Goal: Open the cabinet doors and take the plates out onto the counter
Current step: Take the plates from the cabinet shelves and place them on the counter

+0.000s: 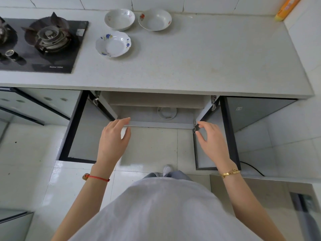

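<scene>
Both cabinet doors stand swung open under the counter [191, 63]: the left door [81, 129] and the right door [217, 136]. Three white plates rest on the counter: one with blue flowers [113, 44], one with faint pink marks [119, 19], one with red flowers [155, 19]. Inside the cabinet, on its floor, a round white dish or lid [167, 113] shows at the back. My left hand [114, 138] hovers in front of the cabinet's lower edge, fingers apart, holding nothing. My right hand [212, 138] is beside the right door's inner edge, fingers spread, empty.
A black gas hob [40, 44] with a burner occupies the counter's left end. An orange-yellow package [288, 7] leans in the back right corner. More cabinet fronts [257, 112] flank the open one. A dark cable [251, 167] lies on the tiled floor at right.
</scene>
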